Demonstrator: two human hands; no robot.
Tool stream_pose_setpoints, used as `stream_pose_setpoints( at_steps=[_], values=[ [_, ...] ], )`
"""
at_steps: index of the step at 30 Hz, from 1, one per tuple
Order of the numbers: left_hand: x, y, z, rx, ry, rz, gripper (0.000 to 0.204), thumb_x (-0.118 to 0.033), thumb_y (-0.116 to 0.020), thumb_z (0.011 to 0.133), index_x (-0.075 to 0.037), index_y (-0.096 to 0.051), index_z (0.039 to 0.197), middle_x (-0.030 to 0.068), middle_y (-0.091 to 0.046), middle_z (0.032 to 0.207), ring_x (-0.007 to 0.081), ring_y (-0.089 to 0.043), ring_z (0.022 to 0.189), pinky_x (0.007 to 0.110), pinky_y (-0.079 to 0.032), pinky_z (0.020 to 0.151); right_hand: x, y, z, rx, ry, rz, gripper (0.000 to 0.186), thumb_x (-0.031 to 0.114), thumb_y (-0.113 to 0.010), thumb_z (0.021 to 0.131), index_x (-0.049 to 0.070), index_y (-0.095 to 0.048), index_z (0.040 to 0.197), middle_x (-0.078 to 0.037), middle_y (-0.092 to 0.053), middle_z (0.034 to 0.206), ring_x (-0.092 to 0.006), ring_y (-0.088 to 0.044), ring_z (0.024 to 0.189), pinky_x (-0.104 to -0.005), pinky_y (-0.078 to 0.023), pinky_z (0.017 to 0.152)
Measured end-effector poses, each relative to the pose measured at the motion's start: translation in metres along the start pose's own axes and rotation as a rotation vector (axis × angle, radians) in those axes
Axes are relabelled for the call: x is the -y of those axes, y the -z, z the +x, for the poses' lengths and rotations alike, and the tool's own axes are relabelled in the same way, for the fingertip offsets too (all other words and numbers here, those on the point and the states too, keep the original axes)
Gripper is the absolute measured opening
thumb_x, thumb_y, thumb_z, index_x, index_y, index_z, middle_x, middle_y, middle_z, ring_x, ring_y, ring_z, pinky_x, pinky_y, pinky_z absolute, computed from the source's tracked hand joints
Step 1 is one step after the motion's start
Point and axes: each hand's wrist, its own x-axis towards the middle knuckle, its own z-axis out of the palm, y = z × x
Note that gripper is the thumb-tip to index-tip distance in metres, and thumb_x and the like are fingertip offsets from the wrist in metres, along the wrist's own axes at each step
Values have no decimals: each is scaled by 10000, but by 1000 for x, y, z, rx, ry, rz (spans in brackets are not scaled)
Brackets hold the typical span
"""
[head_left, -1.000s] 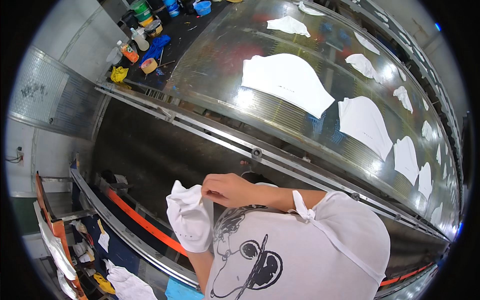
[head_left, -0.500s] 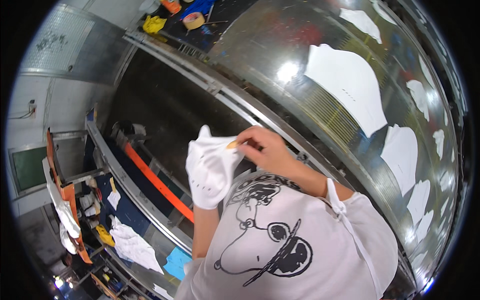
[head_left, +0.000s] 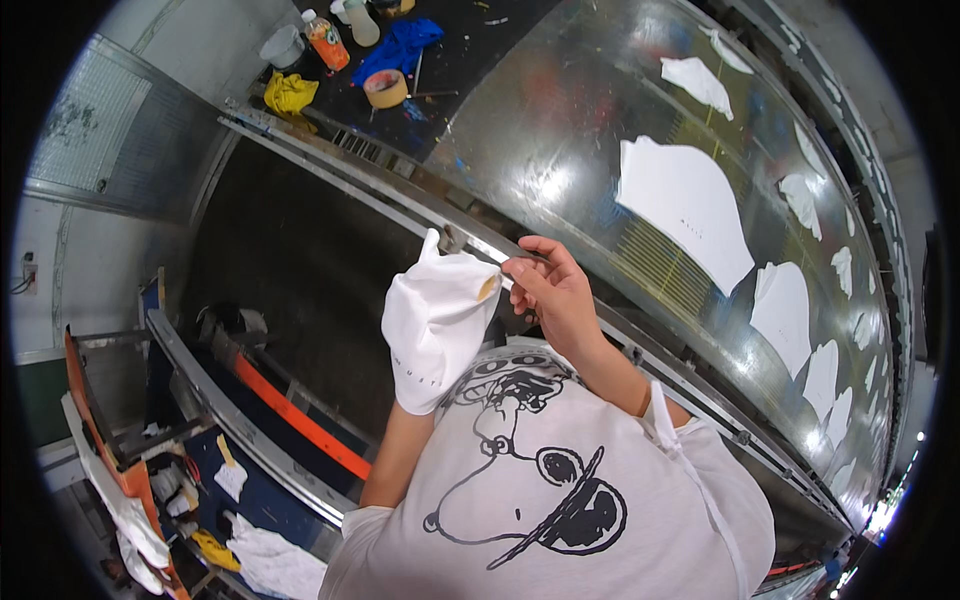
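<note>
A white fabric piece (head_left: 435, 325) with small dark markings covers my left hand, whose fingers are hidden; that forearm rises from below. A small tan patch (head_left: 486, 287) shows on the cloth's right side. Beside it my right hand (head_left: 545, 290) is open, fingers bent and apart, thumb and index at the cloth's upper right edge. Below both hands is my printed white shirt (head_left: 530, 470).
A long glossy table (head_left: 500, 130) with flat white pieces (head_left: 685, 205) runs along the upper right behind a metal rail. At its left end lie a tape roll (head_left: 385, 90), bottles and rags. An orange-railed rack (head_left: 310, 430) holds cloths at lower left.
The cloth and both hands have moved up and slightly right. My right hand's fingers, earlier pinched at the cloth, have spread. The whole view has shifted.
</note>
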Motion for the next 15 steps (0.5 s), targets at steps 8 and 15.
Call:
stream_pose_setpoints(
  at_steps=[8, 15],
  values=[
    [38, 85, 52, -21, 119, -371, 266, -74, -675, 935, 47, -621, 1166, 115, -663, 1130, 201, -629, 965, 333, -520, 829, -27, -97, 28, 139, 417, -641, 138, 61, -779, 890, 9, -669, 957, -21, -657, 873, -64, -603, 730, -210, -488, 659],
    [79, 122, 65, 21, -67, -73, 369, -61, -667, 921, 73, -569, 1250, 158, -655, 1180, 237, -648, 1028, 345, -516, 923, -47, -160, 44, 138, 467, -830, 150, 92, -771, 903, -19, -697, 970, -62, -671, 861, -93, -615, 670, -230, -500, 600]
  ],
)
